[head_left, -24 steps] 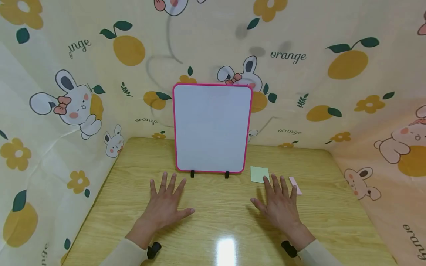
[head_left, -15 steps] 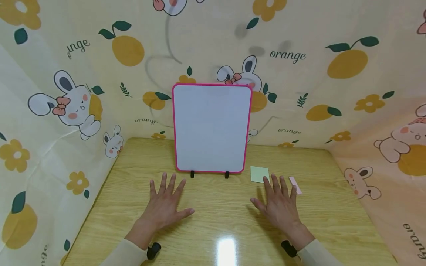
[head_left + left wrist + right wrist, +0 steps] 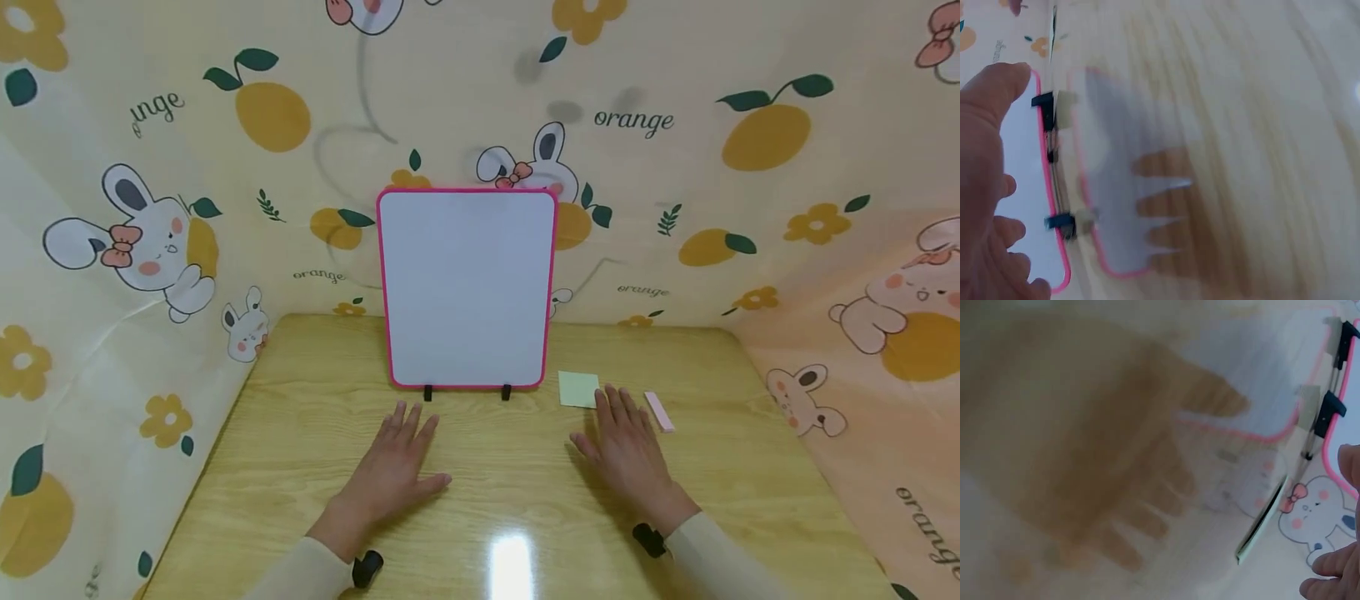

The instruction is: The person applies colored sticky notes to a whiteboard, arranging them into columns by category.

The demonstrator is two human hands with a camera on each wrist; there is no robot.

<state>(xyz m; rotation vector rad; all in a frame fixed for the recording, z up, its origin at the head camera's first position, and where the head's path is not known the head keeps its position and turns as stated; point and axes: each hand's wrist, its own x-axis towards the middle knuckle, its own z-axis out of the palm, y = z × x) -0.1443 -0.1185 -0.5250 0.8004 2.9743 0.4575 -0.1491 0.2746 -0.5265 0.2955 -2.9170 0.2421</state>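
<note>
My left hand (image 3: 393, 471) is over the table, palm down with straight fingers, in front of the whiteboard's left part. The whiteboard (image 3: 467, 292) has a pink frame and stands upright on two small black feet. My right hand (image 3: 628, 454) is also palm down and holds nothing; its fingertips reach the lower right corner of a pale green square note pad (image 3: 577, 389). That pad (image 3: 1261, 522) shows nearly edge-on in the right wrist view. Just right of the right hand lies a narrow pink strip (image 3: 659, 412).
A glossy wood-grain table (image 3: 495, 492) reflects the board and the hands. Cream cloth (image 3: 450, 92) printed with rabbits and oranges encloses the back and both sides. A black device (image 3: 367, 570) sits at the left wrist, another (image 3: 648, 540) at the right.
Both hands have drawn their spread fingers closer together. My left hand has moved a little right, and more of the pink strip shows beside the right hand. The head view has shifted slightly.
</note>
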